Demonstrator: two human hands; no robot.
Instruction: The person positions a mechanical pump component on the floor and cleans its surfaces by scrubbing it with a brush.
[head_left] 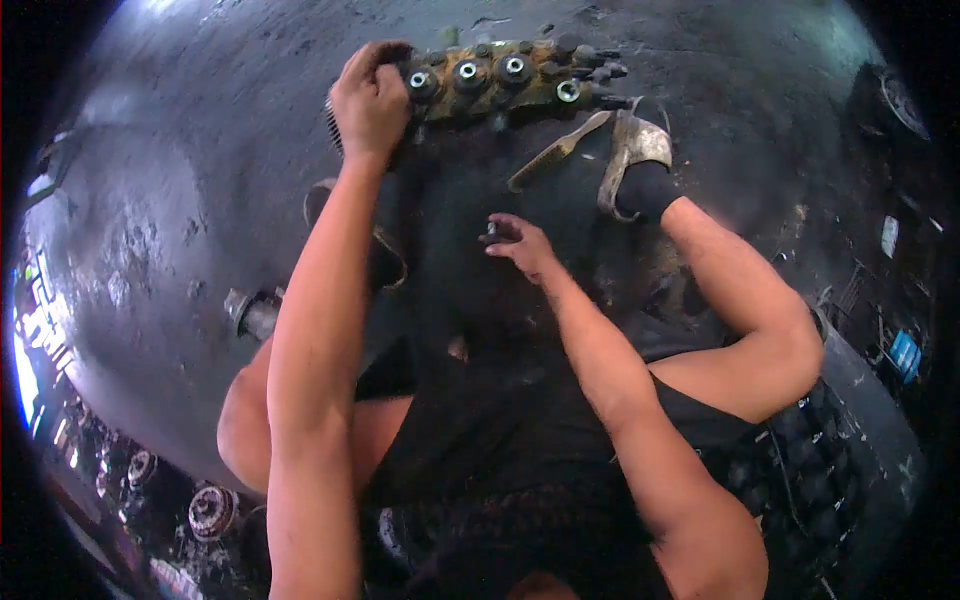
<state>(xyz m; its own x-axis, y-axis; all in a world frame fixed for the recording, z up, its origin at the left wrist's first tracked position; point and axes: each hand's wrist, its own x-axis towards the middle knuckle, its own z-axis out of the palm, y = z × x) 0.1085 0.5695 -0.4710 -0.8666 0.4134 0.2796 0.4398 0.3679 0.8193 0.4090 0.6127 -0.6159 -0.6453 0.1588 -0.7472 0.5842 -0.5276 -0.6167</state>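
Observation:
A greasy, rust-stained metal valve block (500, 98) with three round ports on top lies on the floor ahead of me. My left hand (372, 98) is closed over its left end, and the fingertips are partly hidden behind the part. A coarse thread or spring-like edge (333, 128) shows just left of that hand. Nearer my body, my right hand (522, 245) pinches a small dark metal fitting (490, 234) between thumb and fingers, apart from the block. Between the block and my right foot lies a narrow brush (558, 150) with a pale handle.
The dark, oily floor (170, 180) spreads around me. My right foot wears a worn sandal (632, 150) close to the block's right end. A cylindrical metal part (250, 312) lies beside my left knee. Round metal parts (213, 512) sit at lower left, and a blue packet (905, 354) at right.

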